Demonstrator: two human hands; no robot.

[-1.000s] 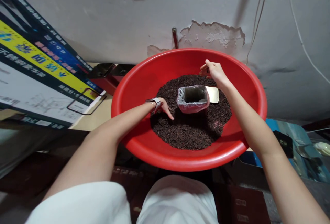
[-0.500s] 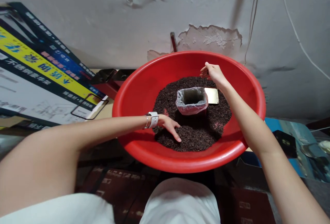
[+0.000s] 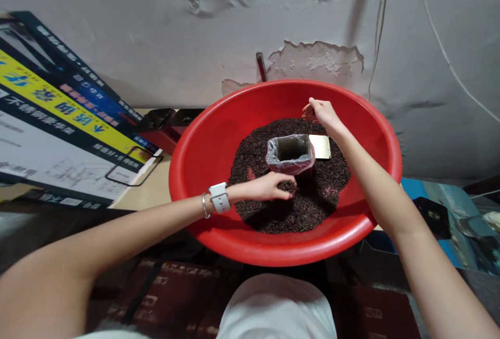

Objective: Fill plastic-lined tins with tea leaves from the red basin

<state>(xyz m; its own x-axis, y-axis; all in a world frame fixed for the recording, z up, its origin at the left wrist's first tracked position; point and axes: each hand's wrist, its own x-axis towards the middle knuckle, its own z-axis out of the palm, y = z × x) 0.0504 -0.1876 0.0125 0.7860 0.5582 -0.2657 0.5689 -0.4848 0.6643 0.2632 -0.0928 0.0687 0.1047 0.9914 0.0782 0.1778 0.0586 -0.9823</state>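
A large red basin (image 3: 285, 256) holds a heap of dark loose tea leaves (image 3: 295, 219). Standing in the heap is a rectangular tin (image 3: 292, 163), lined with a clear plastic bag folded over its rim; the inside looks dark. Its gold hinged lid (image 3: 321, 146) lies folded back to the right. My left hand (image 3: 267, 187), with a watch and bangle at the wrist, is closed round a handful of tea leaves just in front of the tin. Behind the lid, my right hand (image 3: 324, 113) is raised with curled fingers; something dark shows in them, too small to name.
A big printed carton (image 3: 74, 115) leans at the left, beside dark red tins (image 3: 162, 128). To the right a black object (image 3: 432, 216) lies on a blue picture-covered surface (image 3: 464, 224). The peeling wall (image 3: 156, 42) rises behind the basin.
My left hand has closed on a handful of tea leaves, lifting from the heap and moving right toward the tin. My right hand stays nearly still.
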